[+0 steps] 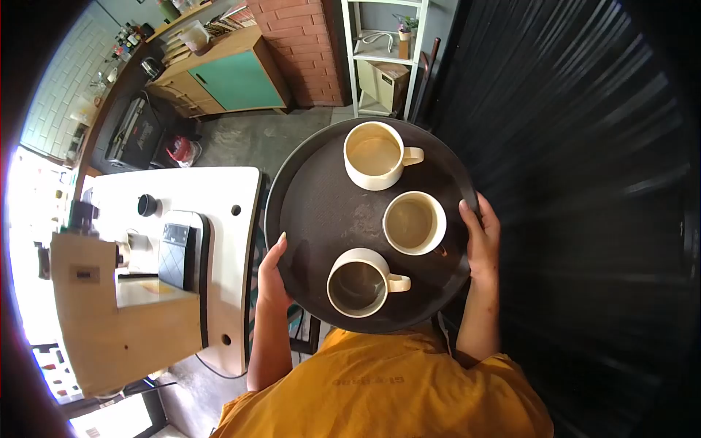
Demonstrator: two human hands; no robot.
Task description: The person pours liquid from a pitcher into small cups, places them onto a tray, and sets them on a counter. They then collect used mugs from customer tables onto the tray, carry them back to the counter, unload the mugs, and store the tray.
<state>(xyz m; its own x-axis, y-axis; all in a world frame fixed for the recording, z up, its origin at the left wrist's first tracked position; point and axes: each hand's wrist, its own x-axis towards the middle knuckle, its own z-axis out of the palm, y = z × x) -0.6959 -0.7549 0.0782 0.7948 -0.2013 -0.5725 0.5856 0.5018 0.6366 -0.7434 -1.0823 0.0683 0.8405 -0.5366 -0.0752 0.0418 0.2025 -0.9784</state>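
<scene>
A round dark tray (314,190) is held level in front of my orange shirt. My left hand (273,274) grips its left rim, thumb on top. On the right rim, my right hand (482,237) holds it the same way, fingers partly hidden underneath. Three pale cups stand upright on the tray: one with a handle (374,155) at the far side, one (414,223) right of the middle, and one with a handle (358,282) at the near side. Neither hand touches a cup. Some liquid or residue shows inside them.
To the left is a white table (230,277) bearing a machine (131,321) and a small black cup (147,205). Ahead are a green-doored cabinet (239,80), a brick pillar (299,44) and a white shelf (387,52). A dark curtain-like surface (584,219) runs along the right.
</scene>
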